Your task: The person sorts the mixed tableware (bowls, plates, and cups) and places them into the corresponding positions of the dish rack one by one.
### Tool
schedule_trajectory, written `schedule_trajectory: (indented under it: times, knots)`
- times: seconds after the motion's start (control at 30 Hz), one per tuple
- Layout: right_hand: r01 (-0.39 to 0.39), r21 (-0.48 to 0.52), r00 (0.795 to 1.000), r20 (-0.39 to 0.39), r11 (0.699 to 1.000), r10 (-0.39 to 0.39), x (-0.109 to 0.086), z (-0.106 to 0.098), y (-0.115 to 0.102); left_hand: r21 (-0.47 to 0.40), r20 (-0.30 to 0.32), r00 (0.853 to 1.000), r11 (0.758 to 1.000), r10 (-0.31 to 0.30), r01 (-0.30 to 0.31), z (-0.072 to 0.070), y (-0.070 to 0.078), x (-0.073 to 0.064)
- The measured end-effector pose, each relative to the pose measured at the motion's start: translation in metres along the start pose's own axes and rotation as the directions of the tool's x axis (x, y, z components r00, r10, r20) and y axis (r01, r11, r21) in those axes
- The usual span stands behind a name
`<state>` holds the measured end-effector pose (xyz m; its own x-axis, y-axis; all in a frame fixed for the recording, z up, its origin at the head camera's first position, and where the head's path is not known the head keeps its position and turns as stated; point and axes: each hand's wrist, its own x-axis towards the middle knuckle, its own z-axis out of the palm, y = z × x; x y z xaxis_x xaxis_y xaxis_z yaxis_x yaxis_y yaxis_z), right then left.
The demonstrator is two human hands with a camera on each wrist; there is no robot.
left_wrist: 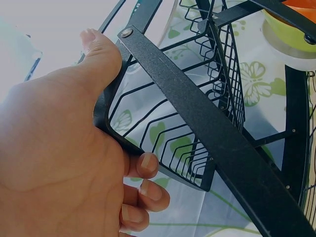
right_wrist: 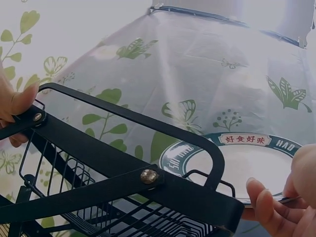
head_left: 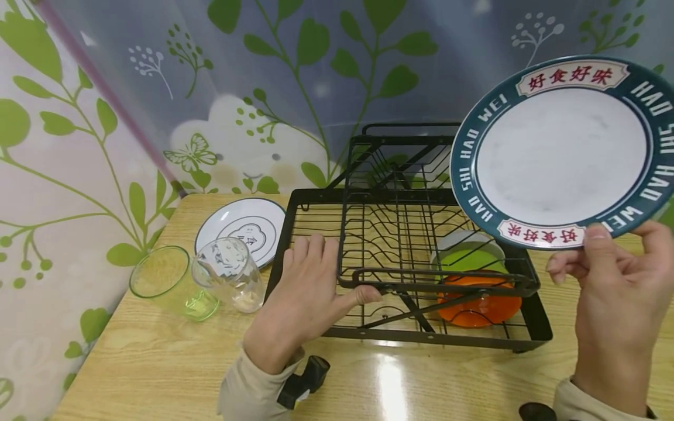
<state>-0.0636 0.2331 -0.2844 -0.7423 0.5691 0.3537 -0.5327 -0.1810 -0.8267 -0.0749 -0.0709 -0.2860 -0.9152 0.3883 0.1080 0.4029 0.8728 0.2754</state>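
A two-tier black dish rack (head_left: 379,336) stands on the table. My left hand (head_left: 300,298) grips the left end of its upper tier; in the left wrist view the thumb lies over the frame (left_wrist: 101,111) and the fingers curl below it. My right hand (head_left: 621,286) pinches the lower rim of a large white plate (head_left: 563,158) with a teal lettered border. The plate is raised above the rack's right end, its face turned toward the head camera. An orange bowl (head_left: 476,316), a green bowl (head_left: 468,261) and a pale bowl (head_left: 460,238) sit at the lower tier's right.
Left of the rack stand a green-tinted glass (head_left: 168,286) and a clear glass (head_left: 226,275). Behind them a white plate (head_left: 268,216) with a dark rim lies on the wooden table (head_left: 147,362). A leaf-patterned curtain (head_left: 253,76) hangs behind the table.
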Motion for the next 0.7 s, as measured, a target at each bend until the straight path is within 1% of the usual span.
schedule_trajectory:
  times: [0.07, 0.13, 0.23, 0.4, 0.43, 0.5, 0.57, 0.63, 0.67, 0.7]
  knots:
    - [0.013, -0.053, 1.0, 0.015, 0.999, -0.013, -0.0013, 0.0012, -0.0007, 0.0, 0.0, 1.0, 1.0, -0.001, 0.001, 0.0, -0.0001, -0.0002]
    - [0.026, -0.077, 0.999, 0.029, 0.997, -0.024, -0.0022, 0.0022, -0.001, 0.001, -0.001, 1.0, 1.0, -0.003, 0.003, 0.0003, -0.0002, -0.0002]
    - [0.045, -0.07, 0.998, 0.055, 0.997, -0.041, -0.0029, 0.0032, -0.001, 0.006, -0.01, 1.0, 1.0, -0.001, 0.001, 0.0009, -0.0004, -0.0004]
    - [0.087, -0.103, 0.991, 0.106, 0.991, -0.076, -0.0031, 0.0036, -0.0012, 0.0, -0.02, 1.0, 1.0, -0.002, 0.002, 0.0015, -0.0006, -0.0004]
    - [0.115, -0.141, 0.988, 0.123, 0.983, -0.098, -0.0031, 0.0038, -0.0011, -0.001, -0.02, 1.0, 1.0, -0.002, 0.002, 0.0015, -0.0006, -0.0004]
    - [0.166, -0.182, 0.978, 0.154, 0.969, -0.139, -0.0034, 0.0048, -0.0007, -0.003, -0.023, 1.0, 1.0, -0.003, 0.003, 0.0016, -0.0006, -0.0004]
    - [0.219, -0.197, 0.964, 0.193, 0.956, -0.181, -0.0034, 0.0057, -0.0003, -0.003, -0.029, 1.0, 1.0, -0.002, 0.002, 0.0017, -0.0005, -0.0003]
    - [0.282, -0.284, 0.947, 0.234, 0.916, -0.219, -0.0034, 0.0068, -0.0007, -0.004, -0.035, 0.999, 1.0, -0.001, 0.0, 0.0019, -0.0004, -0.0003]
    - [0.295, -0.299, 0.942, 0.249, 0.908, -0.224, -0.0035, 0.0071, -0.0009, -0.005, -0.038, 0.999, 1.0, 0.0, 0.0, 0.0019, -0.0004, -0.0003]
    - [0.314, -0.332, 0.936, 0.265, 0.889, -0.232, -0.0036, 0.0073, -0.001, -0.005, -0.04, 0.999, 1.0, 0.0, 0.0, 0.002, -0.0005, -0.0003]
